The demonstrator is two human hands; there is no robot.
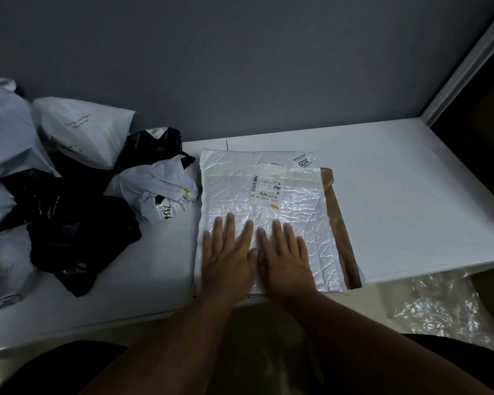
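Observation:
A flat white bubble mailer (291,206) lies on the white table (411,201), with printed shipping labels near its far edge and a strip of brown tape (340,226) along its right side. My left hand (228,258) and my right hand (285,258) press flat on the near part of the mailer, side by side, thumbs touching, fingers straight and spread. Neither hand holds anything.
A heap of crumpled mailing bags fills the table's left: pale grey ones (77,126), black ones (77,223) and a small white one (160,186) marked 7936. A grey wall stands behind. Clear crinkled plastic (439,303) lies below the table's right front edge.

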